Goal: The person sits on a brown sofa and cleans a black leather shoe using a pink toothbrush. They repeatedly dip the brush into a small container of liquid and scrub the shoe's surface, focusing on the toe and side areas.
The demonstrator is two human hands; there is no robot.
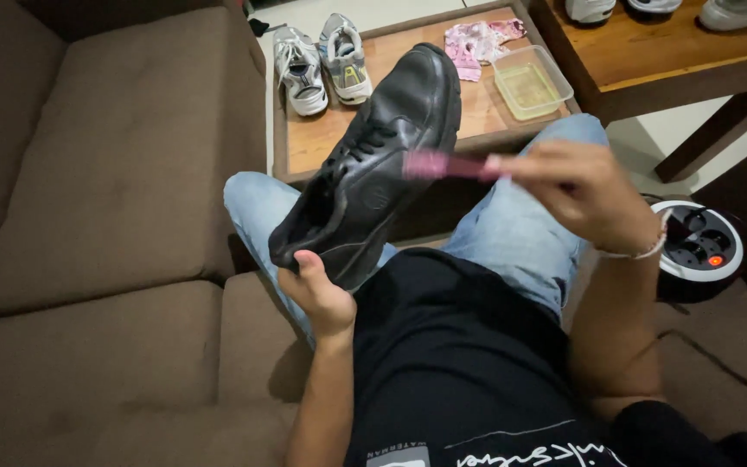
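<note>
From the head view, your left hand (pixel 320 292) is clamped on the heel end of the black shoe (pixel 373 169), thumb on the rim and the other fingers hidden behind it. The shoe is held up over your lap, toe pointing toward the low wooden table (pixel 391 65). Your right hand (pixel 579 190) is closed on a pink brush (pixel 443 164); it is blurred, so you cannot make out its bristles, and its tip sits at the shoe's side near the toe, whether touching or just off it is unclear.

On the table, near its right edge, a clear plastic tub (pixel 531 82) holds a shallow yellowish liquid. Just beside it, toward the far edge, lies a crumpled pink cloth (pixel 475 43). A pair of white sneakers (pixel 322 62) stands at the far left corner. More pale shoes (pixel 650 9) are cut off by the top edge, on a second table. A round power socket unit (pixel 700 242) with a red light sits by your right wrist.
</note>
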